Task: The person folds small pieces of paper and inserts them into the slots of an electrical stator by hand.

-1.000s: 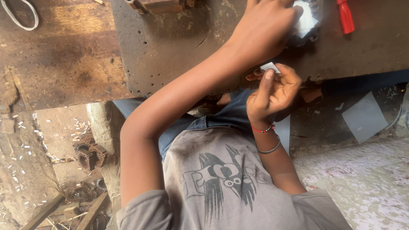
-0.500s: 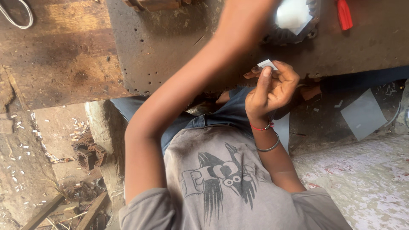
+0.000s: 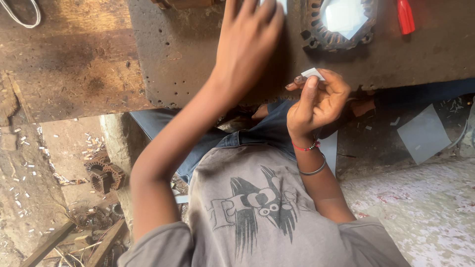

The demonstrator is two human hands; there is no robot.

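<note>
One metal bench plate (image 3: pixel 198 59) lies under both hands. One ring-shaped motor stator (image 3: pixel 341 22), cut off by the top edge, sits just beyond the right fingertips. The left hand (image 3: pixel 250 42) lies flat, fingers spread and empty, tips cut off. The right hand (image 3: pixel 316 101) pinches one small white paper slip (image 3: pixel 312 73) between thumb and fingertips.

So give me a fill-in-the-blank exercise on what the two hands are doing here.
1. The right hand pinches a small ____ slip between thumb and fingers.
2. The left hand lies flat on the dark ____.
3. The ring-shaped metal core lies near a tool with a ____ handle.
4. The right wrist wears a red bead band and a ____ bangle.

Missing words: white; workbench; red; metal
</note>
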